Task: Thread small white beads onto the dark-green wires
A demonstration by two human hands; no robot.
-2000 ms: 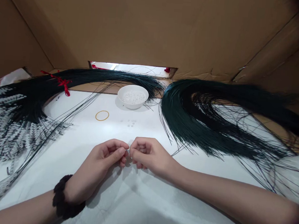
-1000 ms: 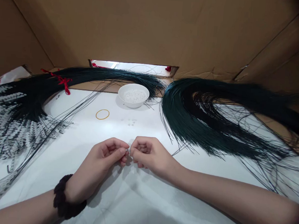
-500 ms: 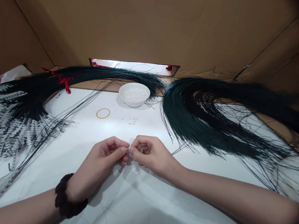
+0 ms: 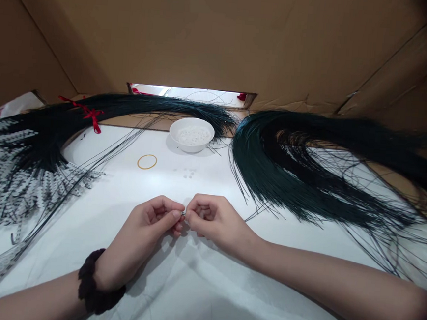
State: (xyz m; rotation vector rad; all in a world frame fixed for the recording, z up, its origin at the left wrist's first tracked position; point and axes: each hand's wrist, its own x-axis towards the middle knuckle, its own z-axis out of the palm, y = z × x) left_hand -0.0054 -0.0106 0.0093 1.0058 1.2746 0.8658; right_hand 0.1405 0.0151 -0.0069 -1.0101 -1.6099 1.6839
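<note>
My left hand (image 4: 145, 228) and my right hand (image 4: 212, 221) meet fingertip to fingertip over the white table (image 4: 196, 287). Both are pinched closed on a thin dark wire strand (image 4: 183, 214) that shows only as a short bit between them. What else the fingers hold is too small to see. A black scrunchie (image 4: 94, 288) sits on my left wrist. A white bowl of small white beads (image 4: 191, 134) stands behind the hands, with a few loose beads (image 4: 188, 174) in front of it.
A big sheaf of dark green wires (image 4: 308, 177) fans across the right. Another dark bundle tied with a red ribbon (image 4: 89, 115) arcs along the back left, above beaded strands (image 4: 11, 188). A yellow rubber band (image 4: 147, 161) lies near the bowl. Cardboard walls (image 4: 223, 37) enclose the table.
The hands stay pinched together in the same spot. Only the view has shifted slightly.
</note>
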